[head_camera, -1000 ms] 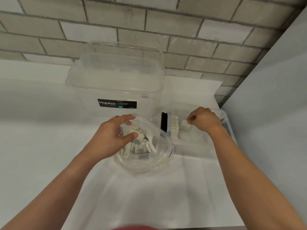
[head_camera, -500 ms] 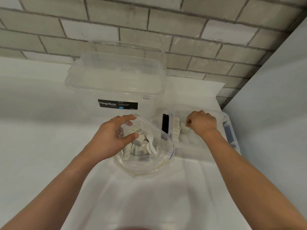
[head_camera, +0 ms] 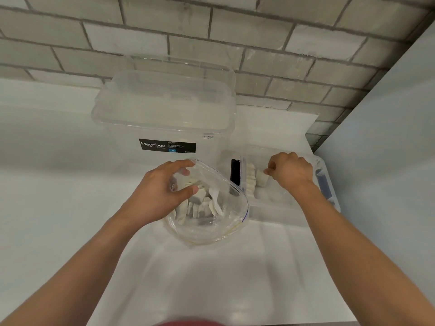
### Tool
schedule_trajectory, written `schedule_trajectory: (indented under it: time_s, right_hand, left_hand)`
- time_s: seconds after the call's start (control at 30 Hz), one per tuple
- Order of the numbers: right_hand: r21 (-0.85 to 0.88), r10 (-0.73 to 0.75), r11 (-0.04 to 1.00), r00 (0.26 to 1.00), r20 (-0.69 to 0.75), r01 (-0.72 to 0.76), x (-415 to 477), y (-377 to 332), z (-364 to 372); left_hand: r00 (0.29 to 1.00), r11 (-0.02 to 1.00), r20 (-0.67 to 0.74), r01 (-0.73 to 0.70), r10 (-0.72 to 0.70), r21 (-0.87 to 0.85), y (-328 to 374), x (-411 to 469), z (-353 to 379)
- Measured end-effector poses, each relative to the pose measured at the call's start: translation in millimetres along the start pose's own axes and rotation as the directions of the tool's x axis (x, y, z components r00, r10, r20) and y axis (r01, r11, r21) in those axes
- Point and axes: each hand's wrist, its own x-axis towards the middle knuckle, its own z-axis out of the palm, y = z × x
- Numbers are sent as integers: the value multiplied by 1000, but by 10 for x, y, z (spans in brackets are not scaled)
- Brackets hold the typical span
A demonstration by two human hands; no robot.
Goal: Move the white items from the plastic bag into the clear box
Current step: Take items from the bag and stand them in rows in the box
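White table point(head_camera: 211, 278), brick wall point(head_camera: 259, 43) behind | left hand point(head_camera: 160, 194) grip clamped on plastic bag point(head_camera: 211, 229) rim | right hand point(head_camera: 292, 171) grip pinching white item point(head_camera: 261, 178) inside clear box point(head_camera: 282, 210)

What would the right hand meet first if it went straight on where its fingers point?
Probably the row of white items in the clear box: the right hand points leftward at it, pinching one piece. Depth is unclear.

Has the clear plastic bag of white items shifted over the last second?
No. The clear plastic bag sits at the same spot below the black Megabox label, the left hand gripping its rim.
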Motion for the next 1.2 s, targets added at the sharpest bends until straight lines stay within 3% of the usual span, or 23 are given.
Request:
schedule_trajectory:
  time_s: [0.13,0.23,0.3,0.37,0.43,0.5,0.63,0.9,1.03,1.2]
  right_hand:
    - [340,42,940,989,-139,8,-268,-51,-193]
    - [621,40,766,952,-304,166,-736,-397,-490]
    - [746,-32,606,946,-323,276,-1095,-714,-645]
    - [770,-189,543,942,-277,335,-1337,-988,-646]
    - [707,-355,618,924,-139,344,-1414,-1201,-493]
    - [556,-426,749,904,-10,359,-1389,-1361,-269]
    - [434,-307,870,946,104,235,-1311,-1582,1]
    - [445,-189,888,973,129,114,-1236,-1757,208]
    - [427,-228,881,974,10,202,-1301,-1659,58]
    - [337,-377,859,921,-96,387,-1356,-1522,-206]
  left_hand:
    - [999,999,23,-24,24,28,-20,1,-3]
    - [999,998,34,-34,32,61,-64,-22,-13]
    - [998,996,35,-49,47,71,-81,-37,-21]
    - [997,994,33,-74,71,85,-84,-56,-33]
    - [995,989,27,-101,99,105,-82,-83,-37]
    - [992,986,23,-124,122,109,-86,-116,-38]
    - [988,982,22,-154,152,109,-121,-174,-66]
    - [988,988,57,-145,142,51,-127,-197,-112]
    - [989,990,54,-141,139,23,-120,-174,-164]
    - [979,985,129,-165,157,55,-106,-126,-207]
